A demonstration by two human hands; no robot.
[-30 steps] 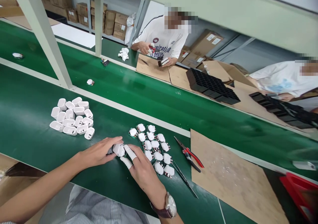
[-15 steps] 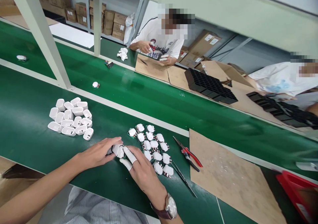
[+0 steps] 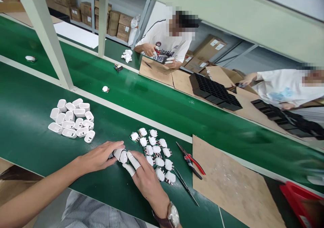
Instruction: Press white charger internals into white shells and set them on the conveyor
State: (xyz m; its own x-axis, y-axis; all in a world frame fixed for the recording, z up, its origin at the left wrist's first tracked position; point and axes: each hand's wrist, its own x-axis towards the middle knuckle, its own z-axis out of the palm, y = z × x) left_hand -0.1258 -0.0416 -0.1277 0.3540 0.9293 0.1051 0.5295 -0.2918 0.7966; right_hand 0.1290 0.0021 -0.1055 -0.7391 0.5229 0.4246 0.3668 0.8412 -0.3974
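- The left hand (image 3: 101, 157) and right hand (image 3: 145, 177) meet over the green bench (image 3: 30, 137); both have kept their grip closed on one small white charger shell (image 3: 121, 154) pinched between the fingertips, just as half a second and a second earlier.
- Little has changed near the hands: the shell sits in the same spot between them, so the pressing or fitting step appears unfinished. White finger cots cover two right fingers (image 3: 133, 160).
- What lies under the left palm is hidden; a dark part at the shell's left end is too small to make out.
- Just right of the hands lie rows of white plug inserts (image 3: 155, 150), then red-handled pliers (image 3: 192, 160) beside a cardboard sheet (image 3: 235, 180).
- Farther left sits a cluster of empty shells (image 3: 72, 120).
- On the moving belt (image 3: 157, 96) beyond, a loose part (image 3: 105, 89) has drifted rightward.
- Across it, two co-workers sit; black trays (image 3: 215, 91) lie between them. One's hands are partly cut off.
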